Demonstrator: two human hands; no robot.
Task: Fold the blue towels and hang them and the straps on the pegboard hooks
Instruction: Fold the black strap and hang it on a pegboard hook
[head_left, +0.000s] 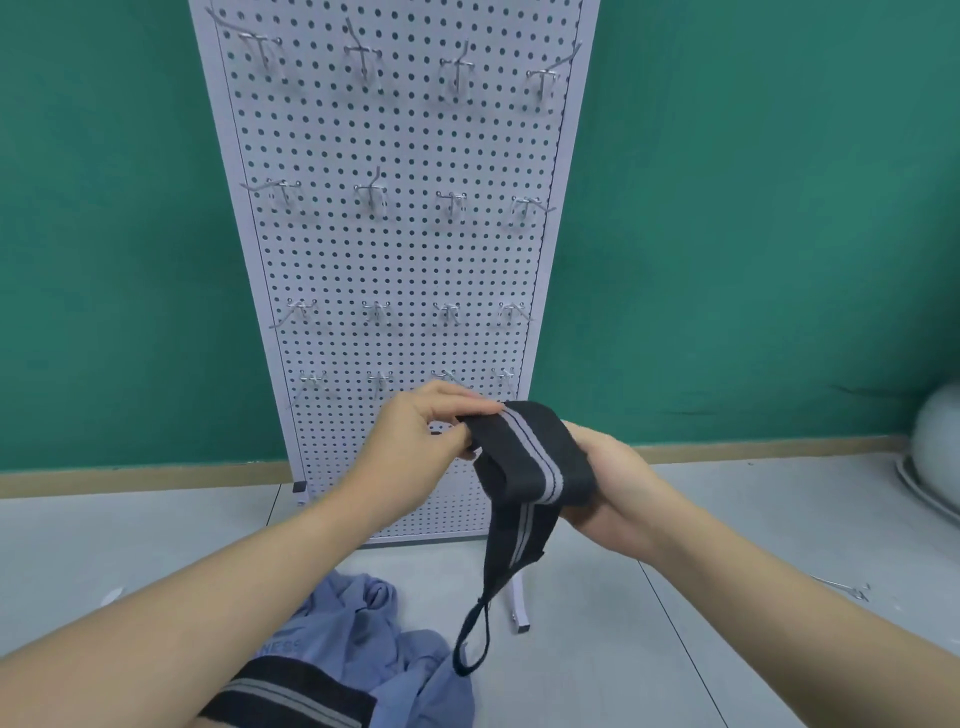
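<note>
A black strap (535, 457) with grey stripes is folded over between both hands in front of the pegboard's lower part. My left hand (415, 431) pinches its upper end. My right hand (608, 483) grips the fold from the right, fingers hidden behind the strap. The strap's tail with a thin loop (472, 639) hangs down. A second black striped strap (291, 699) lies on crumpled blue towels (363, 639) at the bottom. The white pegboard (395, 249) stands upright with several bare metal hooks (371, 195).
The pegboard stands on a grey tabletop (675, 623) against a green wall. Its white foot (519, 608) juts forward. A loose metal hook (852, 590) lies on the table at right. A pale rounded object (935, 457) sits at the far right edge.
</note>
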